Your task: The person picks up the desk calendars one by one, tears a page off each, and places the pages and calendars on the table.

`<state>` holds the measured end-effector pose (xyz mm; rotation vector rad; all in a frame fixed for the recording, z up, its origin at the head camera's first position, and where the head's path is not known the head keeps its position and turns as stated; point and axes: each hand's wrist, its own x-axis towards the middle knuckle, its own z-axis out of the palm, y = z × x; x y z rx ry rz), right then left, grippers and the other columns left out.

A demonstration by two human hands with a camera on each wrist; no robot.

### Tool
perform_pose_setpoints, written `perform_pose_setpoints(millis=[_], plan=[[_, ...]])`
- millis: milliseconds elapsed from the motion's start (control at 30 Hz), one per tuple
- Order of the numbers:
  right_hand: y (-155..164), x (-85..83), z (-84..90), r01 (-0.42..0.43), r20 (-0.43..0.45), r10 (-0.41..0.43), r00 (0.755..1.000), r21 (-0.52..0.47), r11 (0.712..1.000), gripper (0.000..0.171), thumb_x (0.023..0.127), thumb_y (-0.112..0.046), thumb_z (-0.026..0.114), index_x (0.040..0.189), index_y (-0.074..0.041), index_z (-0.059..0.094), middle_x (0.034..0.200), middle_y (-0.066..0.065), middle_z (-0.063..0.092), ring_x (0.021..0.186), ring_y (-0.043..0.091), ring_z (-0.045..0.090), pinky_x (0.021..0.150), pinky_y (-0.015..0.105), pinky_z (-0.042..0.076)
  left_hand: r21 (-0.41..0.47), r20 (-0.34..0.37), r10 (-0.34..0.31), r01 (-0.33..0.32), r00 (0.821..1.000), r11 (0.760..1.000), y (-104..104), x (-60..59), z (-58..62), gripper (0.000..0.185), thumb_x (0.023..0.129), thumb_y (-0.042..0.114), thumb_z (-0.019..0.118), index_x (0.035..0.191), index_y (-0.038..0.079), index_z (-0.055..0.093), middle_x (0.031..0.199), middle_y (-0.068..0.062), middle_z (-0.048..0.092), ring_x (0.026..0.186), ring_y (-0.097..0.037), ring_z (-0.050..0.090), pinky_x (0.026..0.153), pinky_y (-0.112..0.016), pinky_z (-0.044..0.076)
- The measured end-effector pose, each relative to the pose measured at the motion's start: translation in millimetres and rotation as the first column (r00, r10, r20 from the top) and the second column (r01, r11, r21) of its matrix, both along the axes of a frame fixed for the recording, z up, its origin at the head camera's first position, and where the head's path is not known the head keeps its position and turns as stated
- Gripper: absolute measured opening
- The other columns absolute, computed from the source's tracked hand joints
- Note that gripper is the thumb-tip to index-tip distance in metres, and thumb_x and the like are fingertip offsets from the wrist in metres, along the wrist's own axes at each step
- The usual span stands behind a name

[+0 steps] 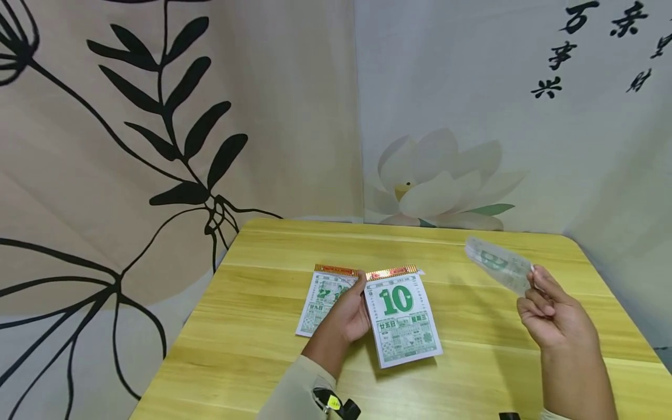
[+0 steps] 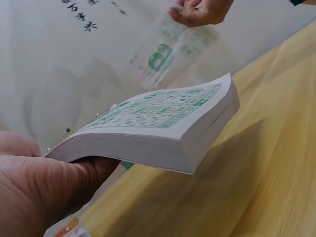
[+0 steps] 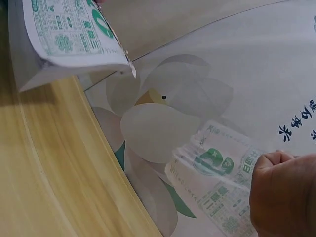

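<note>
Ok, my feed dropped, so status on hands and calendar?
Left hand grips the calendar pad, showing 10. Right hand pinches a loose torn page in the air. Second pad beside it. Nothing in the way.

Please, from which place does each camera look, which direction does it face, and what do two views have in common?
Head: from above, forward and down at the table; both hands and forearms show.
Left wrist: low beside the left hand, across its calendar pad; the far right hand shows.
Right wrist: behind the right hand, toward the wall; its grip pinches a loose sheet.
All share pad and sheet.
</note>
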<state>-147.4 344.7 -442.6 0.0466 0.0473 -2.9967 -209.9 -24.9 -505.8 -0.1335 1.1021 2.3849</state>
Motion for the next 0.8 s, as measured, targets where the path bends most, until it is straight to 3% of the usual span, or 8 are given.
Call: perform_pose_setpoints(millis=[200,300,467,600,800], plan=[[-0.6,2.5,-2.3,0.01,-0.015,-0.008,1.0,0.084,0.996,0.033,0.117,-0.002,0.04,0.133,-0.003,0.068,0.107,0.019,0.068,0.056,0.014,0.017,0.07,0.019,0.005,-0.023,0.003,-0.023,0.023,1.0,0.999,13.9,-4.9,-0.4,0.04,0.116,0.044,0.051,0.138,0.013,0.06,0.135,-0.007,0.077,0.133,-0.024,0.072,0.115,-0.042,0.057],[-2.1,3.0,-1.6,0.064,-0.036,-0.058,0.998,0.204,0.977,0.032,0.116,-0.002,0.041,0.13,-0.002,0.07,0.104,0.015,0.068,0.055,0.015,0.019,0.068,0.02,0.006,-0.05,-0.021,-0.055,0.054,0.998,0.997,20.5,-7.1,-2.4,0.027,0.115,0.024,0.056,0.133,0.004,0.063,0.135,-0.016,0.077,0.133,-0.03,0.072,0.115,-0.044,0.057],[-7.6,0.7,-1.8,0.135,-0.055,-0.124,0.991,0.352,0.926,0.028,0.114,0.001,0.047,0.12,-0.002,0.074,0.1,0.013,0.068,0.053,0.016,0.025,0.066,0.023,0.007,-0.08,-0.077,-0.111,0.105,0.991,0.991,29.1,-5.6,-3.4,0.04,0.108,-0.002,0.052,0.148,-0.01,0.05,0.153,-0.031,0.06,0.146,-0.045,0.057,0.122,-0.051,0.049],[-8.6,1.8,-1.8,0.149,-0.023,-0.154,0.988,0.412,0.899,0.025,0.112,0.002,0.053,0.114,-0.002,0.077,0.097,0.012,0.07,0.052,0.015,0.03,0.064,0.023,0.009,-0.093,-0.082,-0.147,0.139,0.986,0.986,36.7,-3.4,-5.6,0.044,0.105,-0.007,0.053,0.148,-0.008,0.051,0.153,-0.032,0.06,0.146,-0.047,0.057,0.122,-0.054,0.048],[-14.8,5.2,2.7,0.164,0.056,-0.234,0.971,0.56,0.812,0.027,0.11,0.003,0.057,0.109,-0.004,0.084,0.096,0.009,0.075,0.054,0.013,0.032,0.055,0.027,0.018,-0.129,-0.077,-0.156,0.146,0.985,0.981,44.2,-2.8,-12.1,0.048,0.103,-0.008,0.06,0.15,-0.001,0.053,0.15,-0.028,0.064,0.143,-0.046,0.061,0.121,-0.056,0.049]])
